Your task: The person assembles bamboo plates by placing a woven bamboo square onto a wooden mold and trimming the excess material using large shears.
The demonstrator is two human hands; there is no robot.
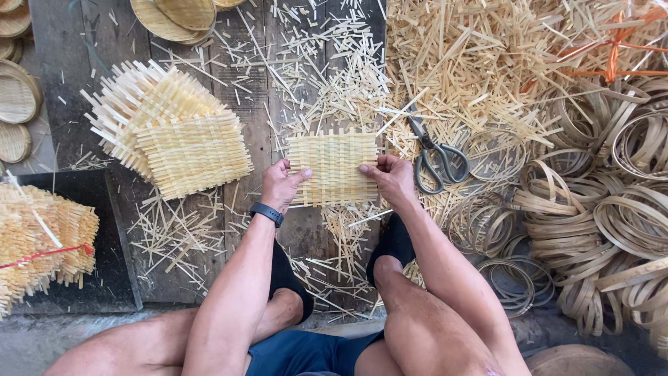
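A square woven mat (332, 168) is gripped at its side edges by the left hand (280, 184) and right hand (392, 177), mid-floor. Scissors (435, 157) lie just right; stacked mats (170, 129) sit apart, leftward; bare planks (69, 42) remain beyond them.

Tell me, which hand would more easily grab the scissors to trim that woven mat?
Probably the right hand: it grips the woven mat's right edge, and the scissors lie just beside it. The left hand holds the far edge.
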